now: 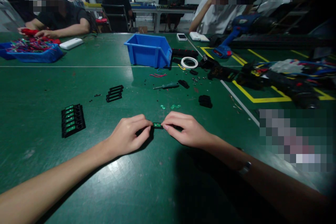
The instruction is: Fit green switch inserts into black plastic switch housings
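Note:
Between my two hands is a small black frame with a green circuit board (158, 125) in it, low over the green table. My left hand (132, 131) pinches its left end with thumb and forefinger. At its right end, my right hand (185, 128) has its fingertips closed on the edge. Loose small green boards (175, 106) lie just beyond my fingers. To the left sits a row of black frames fitted with green boards (73, 119), side by side. Several bare black frames (114, 93) lie further back, and a stack of black parts (205, 101) is on the right.
A screwdriver (166, 86) and scattered screws lie behind my hands, before a blue bin (148, 51). A roll of white tape (189, 63), a blue power drill (236, 33) and bundled cables (288, 68) occupy the right. Co-workers sit around; a tray of wires (39, 57) stands far left.

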{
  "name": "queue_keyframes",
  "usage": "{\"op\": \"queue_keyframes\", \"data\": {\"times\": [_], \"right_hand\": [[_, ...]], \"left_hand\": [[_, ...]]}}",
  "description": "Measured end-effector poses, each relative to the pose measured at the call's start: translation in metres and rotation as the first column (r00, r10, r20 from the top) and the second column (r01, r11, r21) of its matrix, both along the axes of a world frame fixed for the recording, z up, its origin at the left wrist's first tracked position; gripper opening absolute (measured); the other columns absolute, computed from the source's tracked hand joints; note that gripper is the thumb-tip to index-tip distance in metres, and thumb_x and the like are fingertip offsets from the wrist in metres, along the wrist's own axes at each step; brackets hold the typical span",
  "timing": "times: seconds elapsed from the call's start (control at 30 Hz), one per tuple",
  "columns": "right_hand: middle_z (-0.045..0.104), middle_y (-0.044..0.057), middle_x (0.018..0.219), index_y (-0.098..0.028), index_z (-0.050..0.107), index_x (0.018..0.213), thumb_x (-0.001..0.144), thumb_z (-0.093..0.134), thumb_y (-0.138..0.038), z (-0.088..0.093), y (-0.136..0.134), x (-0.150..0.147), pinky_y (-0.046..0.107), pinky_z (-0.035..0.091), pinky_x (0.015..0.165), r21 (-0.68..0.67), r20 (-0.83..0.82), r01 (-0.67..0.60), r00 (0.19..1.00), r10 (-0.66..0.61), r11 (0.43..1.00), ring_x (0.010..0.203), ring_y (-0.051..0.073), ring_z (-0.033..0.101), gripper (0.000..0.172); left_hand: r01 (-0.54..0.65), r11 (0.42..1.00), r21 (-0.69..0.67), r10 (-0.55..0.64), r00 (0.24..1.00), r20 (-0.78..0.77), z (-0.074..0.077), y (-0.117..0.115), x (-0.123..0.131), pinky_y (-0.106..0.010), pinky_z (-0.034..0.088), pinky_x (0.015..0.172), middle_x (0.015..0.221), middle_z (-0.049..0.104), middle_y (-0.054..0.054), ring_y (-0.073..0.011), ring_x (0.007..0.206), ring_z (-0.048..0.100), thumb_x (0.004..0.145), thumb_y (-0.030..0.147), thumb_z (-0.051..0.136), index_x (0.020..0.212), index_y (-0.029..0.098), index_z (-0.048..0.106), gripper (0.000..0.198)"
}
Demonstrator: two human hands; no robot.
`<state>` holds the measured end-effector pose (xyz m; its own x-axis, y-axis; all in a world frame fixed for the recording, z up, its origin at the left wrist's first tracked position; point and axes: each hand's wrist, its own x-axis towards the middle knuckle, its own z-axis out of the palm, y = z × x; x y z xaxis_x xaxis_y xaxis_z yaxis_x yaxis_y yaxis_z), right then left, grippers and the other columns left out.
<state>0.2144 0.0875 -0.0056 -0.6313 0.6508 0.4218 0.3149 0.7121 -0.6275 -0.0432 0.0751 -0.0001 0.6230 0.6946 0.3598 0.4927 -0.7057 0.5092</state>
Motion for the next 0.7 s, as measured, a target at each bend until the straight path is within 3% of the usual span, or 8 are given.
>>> {"op": "queue_keyframes", "data": {"times": [0.7], "right_hand": [[0.069,0.008,0.097,-0.017,0.071,0.103,0.096,0.058,-0.011,-0.0002,0.0001,0.0003,0.033,0.052,0.080,0.008,-0.005,-0.005,1.000,0.005,1.000,0.088,0.019,0.065,0.016]], "left_hand": [[-0.002,1.000,-0.007,0.002,1.000,0.002,-0.0014,0.0001,0.0001,-0.026,0.044,0.067,0.082,0.061,-0.004,-0.0140,0.073,0.059,0.099,0.020,0.051,0.111,0.012,0.071,0.024]]}}
